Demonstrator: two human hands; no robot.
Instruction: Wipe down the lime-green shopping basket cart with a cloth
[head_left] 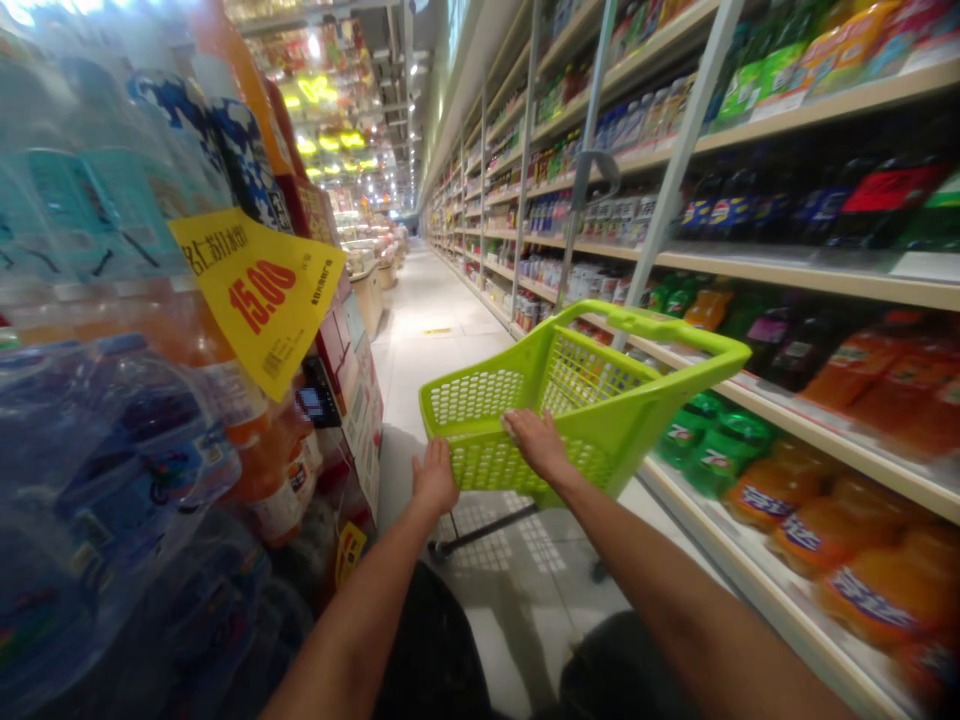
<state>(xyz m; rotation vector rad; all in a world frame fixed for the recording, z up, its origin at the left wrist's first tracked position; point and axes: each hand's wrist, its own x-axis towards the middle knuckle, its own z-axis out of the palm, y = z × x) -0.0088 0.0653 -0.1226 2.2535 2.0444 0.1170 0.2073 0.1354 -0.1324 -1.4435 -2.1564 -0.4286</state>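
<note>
A lime-green plastic shopping basket [480, 395] on a wheeled frame stands in a supermarket aisle in front of me, tilted toward the right. My left hand [435, 478] grips the basket's near rim at its left corner, fingers curled over the edge. My right hand [536, 440] rests on the same near rim toward the middle, fingers wrapped over it. The basket looks empty through its mesh walls.
Stacked packs of bottled water and orange drinks [112, 450] crowd the left, with a yellow 15.00 price sign [259, 295]. Long shelves of soda bottles [847, 500] run along the right. The pale tiled aisle floor [427, 320] stretches ahead.
</note>
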